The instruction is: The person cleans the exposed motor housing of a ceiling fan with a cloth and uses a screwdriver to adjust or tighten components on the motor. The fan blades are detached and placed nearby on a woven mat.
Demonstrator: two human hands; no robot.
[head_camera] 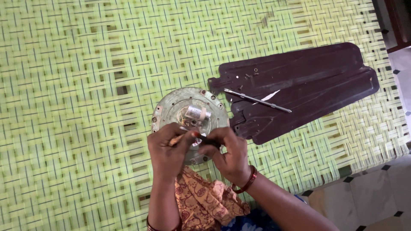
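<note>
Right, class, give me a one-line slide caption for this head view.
Left hand and right hand grip slim tools over a round metal fan motor beside dark brown fan blades on a green woven cot.

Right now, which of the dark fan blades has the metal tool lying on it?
The upper fan blade, farther from the hands; the metal tool lies across its narrow end.

A woven bed point(77, 85) of pale green straps is filling most of the view. Dark brown fan blades point(299, 85) are lying on it at the right, overlapping one another, with a thin metal rod point(257, 100) resting across them and a few small screws point(250, 75) sitting near their inner ends. Tiled floor point(372, 196) is showing at the lower right.
</note>
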